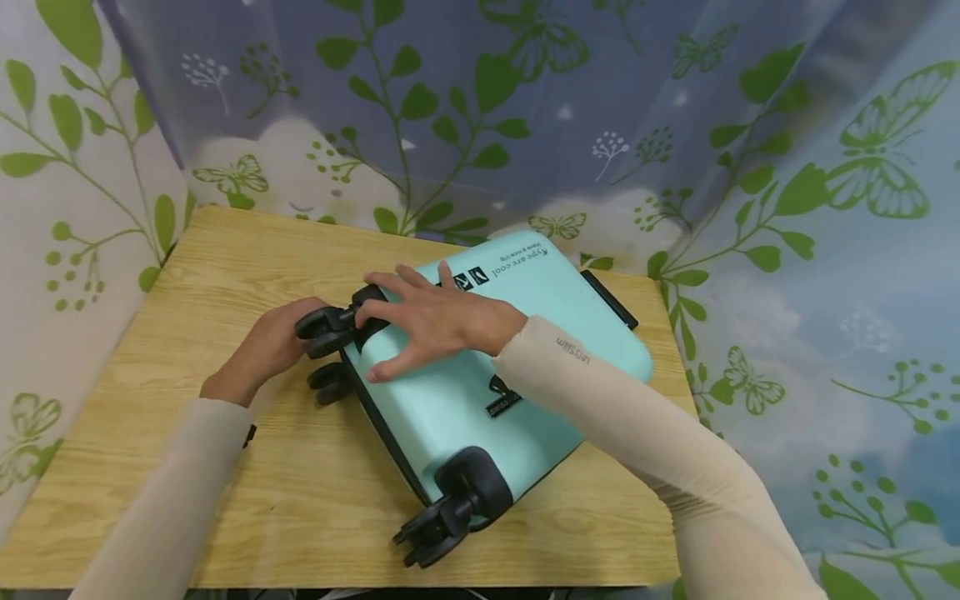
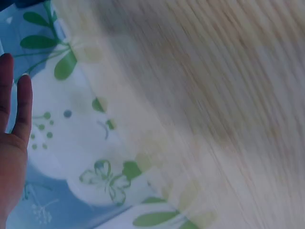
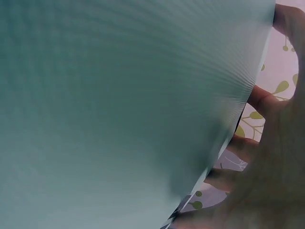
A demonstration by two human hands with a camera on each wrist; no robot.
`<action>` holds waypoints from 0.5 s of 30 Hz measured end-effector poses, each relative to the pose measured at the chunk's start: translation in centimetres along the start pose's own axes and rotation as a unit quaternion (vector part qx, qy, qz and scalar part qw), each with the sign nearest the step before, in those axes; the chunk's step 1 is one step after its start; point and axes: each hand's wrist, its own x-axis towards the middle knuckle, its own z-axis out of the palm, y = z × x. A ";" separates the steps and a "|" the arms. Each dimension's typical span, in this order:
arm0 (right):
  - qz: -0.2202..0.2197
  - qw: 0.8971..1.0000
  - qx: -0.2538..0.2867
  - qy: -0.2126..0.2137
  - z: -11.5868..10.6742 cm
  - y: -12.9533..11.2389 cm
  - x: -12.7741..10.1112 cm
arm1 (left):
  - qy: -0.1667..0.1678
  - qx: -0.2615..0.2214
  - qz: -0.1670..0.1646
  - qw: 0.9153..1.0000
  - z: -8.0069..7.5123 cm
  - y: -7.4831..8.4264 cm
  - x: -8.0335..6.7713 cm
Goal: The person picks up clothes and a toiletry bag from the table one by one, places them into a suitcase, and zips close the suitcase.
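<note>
A mint-green suitcase (image 1: pixel 570 333) lies flat and slanted on the wooden table. My right hand (image 1: pixel 442 321) rests on its upper face with fingers spread, close to the wheel end; in the right wrist view the fingertips (image 3: pixel 259 98) touch the green shell (image 3: pixel 119 119). Beside the black upper left wheel (image 1: pixel 326 332) is my left hand (image 1: pixel 281 342), its fingertips partly hidden there. Two straight fingers of the left hand (image 2: pixel 13 167) show at the edge of the left wrist view, with nothing visible between them.
Another black wheel (image 1: pixel 330 383) sits below the upper one, and a corner wheel (image 1: pixel 438 529) points to the table's front edge. A black handle (image 1: pixel 609 298) lies at the far right end. Patterned curtains (image 1: pixel 450 108) enclose the wooden table (image 1: pixel 247 517) behind and at both sides.
</note>
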 end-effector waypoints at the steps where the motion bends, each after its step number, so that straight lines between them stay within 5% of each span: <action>1: 0.003 1.000 -0.005 0.002 0.0 -0.1 0.1 | -0.007 0.010 -0.009 1.000 -0.2 0.1 -0.3; 6: 0.019 1.000 -0.018 0.008 0.2 -0.3 0.1 | 0.000 0.034 -0.009 0.999 -0.1 0.5 -1.6; 15: 0.020 1.000 -0.014 0.009 0.1 -0.4 0.0 | 0.096 0.002 0.042 0.994 1.8 -0.9 -3.7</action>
